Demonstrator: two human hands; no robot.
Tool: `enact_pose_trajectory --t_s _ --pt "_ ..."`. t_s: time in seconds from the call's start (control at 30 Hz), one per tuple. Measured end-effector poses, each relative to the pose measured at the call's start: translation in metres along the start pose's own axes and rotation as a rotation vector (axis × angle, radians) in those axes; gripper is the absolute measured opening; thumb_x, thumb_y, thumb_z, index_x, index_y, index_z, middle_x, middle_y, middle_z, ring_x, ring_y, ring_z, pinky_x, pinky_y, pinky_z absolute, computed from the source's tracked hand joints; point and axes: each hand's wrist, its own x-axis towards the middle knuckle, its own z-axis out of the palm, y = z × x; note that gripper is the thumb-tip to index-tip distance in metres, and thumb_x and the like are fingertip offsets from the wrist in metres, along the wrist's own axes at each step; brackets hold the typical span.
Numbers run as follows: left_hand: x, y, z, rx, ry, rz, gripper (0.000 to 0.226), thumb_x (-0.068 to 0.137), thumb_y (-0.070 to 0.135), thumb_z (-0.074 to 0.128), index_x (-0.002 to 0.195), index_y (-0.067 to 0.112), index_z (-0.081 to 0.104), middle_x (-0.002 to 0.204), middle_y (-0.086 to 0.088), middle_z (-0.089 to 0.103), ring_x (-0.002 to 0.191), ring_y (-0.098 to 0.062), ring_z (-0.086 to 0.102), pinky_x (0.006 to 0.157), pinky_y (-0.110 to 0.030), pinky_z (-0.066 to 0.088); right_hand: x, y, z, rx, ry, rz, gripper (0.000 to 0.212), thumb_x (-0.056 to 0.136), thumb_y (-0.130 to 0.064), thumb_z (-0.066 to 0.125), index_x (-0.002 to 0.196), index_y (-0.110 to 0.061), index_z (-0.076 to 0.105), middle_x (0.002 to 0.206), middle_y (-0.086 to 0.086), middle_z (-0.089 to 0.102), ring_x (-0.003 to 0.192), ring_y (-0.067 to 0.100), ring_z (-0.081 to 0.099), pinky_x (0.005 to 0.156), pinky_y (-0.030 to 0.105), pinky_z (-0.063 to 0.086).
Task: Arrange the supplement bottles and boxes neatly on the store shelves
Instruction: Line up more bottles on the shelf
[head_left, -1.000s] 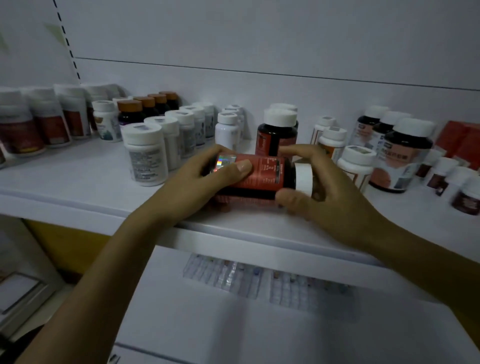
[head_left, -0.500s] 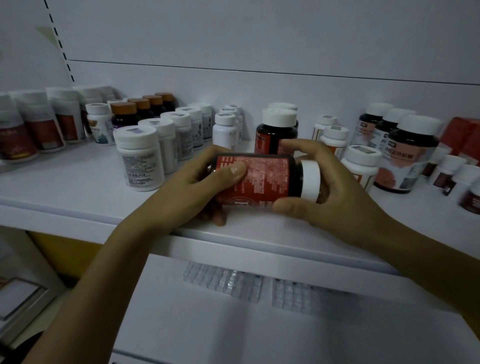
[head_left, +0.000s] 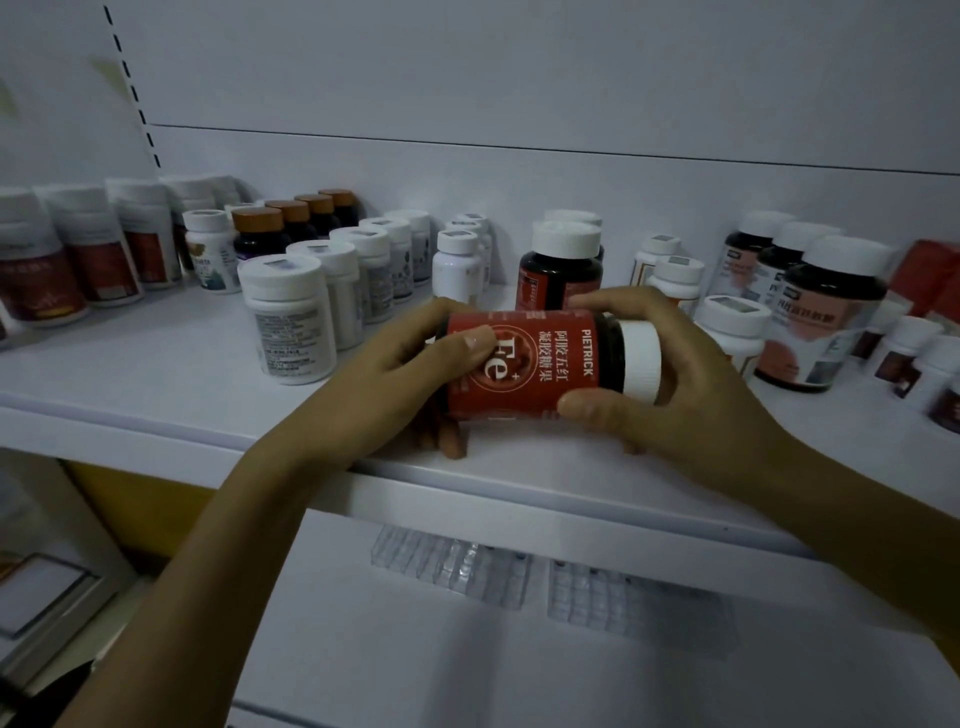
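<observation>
Sideways, red-labelled bottle (head_left: 540, 364) above white shelf (head_left: 156, 374), left hand (head_left: 395, 374) gripping its base, right hand (head_left: 670, 379) curled round cap end.

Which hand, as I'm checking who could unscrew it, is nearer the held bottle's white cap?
Right. The right hand curls around the white cap end; the left hand holds the red bottle at its base end, away from the cap.

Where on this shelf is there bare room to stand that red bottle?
The shelf is bare along its front left, between the edge and the front white bottle, left of the left hand. A smaller strip lies in front of the large pink-label bottle, by the right hand. The back rows behind the held red bottle are crowded.
</observation>
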Motion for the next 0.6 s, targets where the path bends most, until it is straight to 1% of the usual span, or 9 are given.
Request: enact_pose_trajectory --t_s 0.07,0.13,0.17,0.23,0.27,0.33,0.47,0.53,0.6 --pt "0.000 0.000 0.000 -0.007 -0.020 0.028 0.047 0.075 0.058 0.056 0.110 0.028 0.057 0.094 0.003 0.070 0.065 -0.023 0.067 0.056 -0.033 0.054 0.000 -0.001 -0.001 0.020 0.017 0.025 0.045 0.069 -0.031 0.082 0.105 -0.028 0.055 0.092 -0.017 0.067 0.074 0.008 0.068 0.051 0.015 0.051" --pt "-0.002 0.001 0.000 -0.004 -0.059 0.093 0.053 0.071 0.051 0.067 0.118 0.030 0.052 0.103 0.017 0.066 0.084 -0.015 0.070 0.061 -0.029 0.056 0.001 -0.004 0.000 0.091 0.039 0.125 0.036 0.073 -0.040 0.074 0.098 -0.021 0.057 0.080 -0.005 0.070 0.052 0.016 0.065 0.041 0.022 0.049" --pt "-0.002 0.001 -0.001 0.010 -0.069 0.122 0.058 0.068 0.044 0.071 0.120 0.032 0.049 0.106 0.024 0.062 0.093 -0.011 0.068 0.064 -0.026 0.057 0.002 -0.005 0.000 0.103 0.044 0.168 0.037 0.075 -0.046 0.070 0.095 -0.018 0.057 0.075 -0.003 0.071 0.046 0.018 0.063 0.039 0.024 0.047" --pt "-0.004 0.000 -0.001 0.034 -0.074 0.150 0.057 0.067 0.035 0.073 0.118 0.032 0.049 0.109 0.026 0.061 0.099 -0.008 0.066 0.066 -0.025 0.057 0.004 -0.005 0.000 0.096 0.041 0.217 0.040 0.077 -0.052 0.063 0.092 -0.015 0.057 0.070 -0.003 0.070 0.045 0.021 0.061 0.039 0.028 0.046" --pt "-0.004 0.001 -0.001 0.031 -0.071 0.144 0.054 0.067 0.035 0.072 0.117 0.030 0.050 0.108 0.024 0.062 0.098 -0.009 0.066 0.065 -0.025 0.057 0.004 -0.005 0.000 0.096 0.037 0.219 0.040 0.078 -0.053 0.060 0.094 -0.016 0.056 0.070 -0.004 0.070 0.046 0.021 0.062 0.039 0.027 0.046" --pt "-0.004 0.001 0.000 0.021 -0.051 0.110 0.051 0.067 0.041 0.070 0.114 0.029 0.052 0.104 0.021 0.064 0.093 -0.011 0.067 0.061 -0.027 0.058 0.002 -0.004 0.000 0.119 0.036 0.191 0.038 0.081 -0.051 0.064 0.105 -0.023 0.054 0.080 -0.006 0.071 0.051 0.020 0.064 0.040 0.026 0.047" --pt "-0.003 0.001 -0.001 0.028 -0.002 0.041 0.048 0.069 0.056 0.062 0.111 0.033 0.056 0.099 0.007 0.069 0.073 -0.029 0.068 0.062 -0.040 0.058 -0.004 -0.004 0.001 0.076 -0.003 0.057 0.067 0.070 -0.027 0.079 0.126 -0.032 0.043 0.111 -0.002 0.059 0.072 0.016 0.069 0.049 0.029 0.053" --pt "-0.002 0.001 0.001 0.024 0.025 0.035 0.048 0.071 0.063 0.055 0.111 0.036 0.055 0.095 0.004 0.071 0.066 -0.029 0.067 0.063 -0.042 0.056 -0.006 -0.009 0.003 0.080 0.032 -0.009 0.064 0.070 -0.021 0.080 0.122 -0.030 0.044 0.110 -0.003 0.059 0.071 0.016 0.068 0.049 0.029 0.054" --pt "-0.002 -0.001 0.004 0.039 0.055 0.050 0.056 0.068 0.077 0.049 0.111 0.040 0.052 0.096 0.011 0.071 0.072 -0.022 0.069 0.066 -0.037 0.057 -0.006 -0.018 0.005 0.106 0.112 -0.059 0.056 0.070 -0.018 0.079 0.115 -0.027 0.046 0.104 -0.002 0.061 0.064 0.015 0.068 0.048 0.027 0.054"
